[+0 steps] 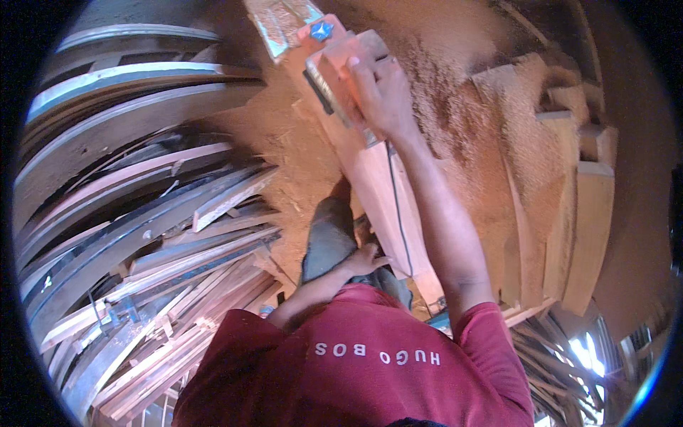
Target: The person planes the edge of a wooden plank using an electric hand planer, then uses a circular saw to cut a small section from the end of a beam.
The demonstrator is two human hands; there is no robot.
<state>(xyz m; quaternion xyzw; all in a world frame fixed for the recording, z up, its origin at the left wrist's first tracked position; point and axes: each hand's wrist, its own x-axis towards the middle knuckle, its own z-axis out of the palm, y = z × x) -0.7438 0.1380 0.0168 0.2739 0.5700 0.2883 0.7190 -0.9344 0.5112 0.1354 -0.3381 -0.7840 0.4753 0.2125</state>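
My right hand [384,92] is closed round the handle of a dusty red power planer [341,64] with a blue star-shaped mark on its front knob. The planer sits on the far part of a long wooden beam [377,185] that runs away from my body. A dark power cord [398,213] trails from the tool back along the beam's top. Low in the view, my left hand [366,259] is beside the beam's near end, fingers stretched toward its left edge and apparently holding nothing. Whether it touches the wood is hard to see.
Stacked boards and wood strips [163,235] fill the left side. Thick timber pieces [587,235] stand at the right, next to a heap of sawdust and shavings [455,114]. Sawdust also covers the ground beside my leg [329,228].
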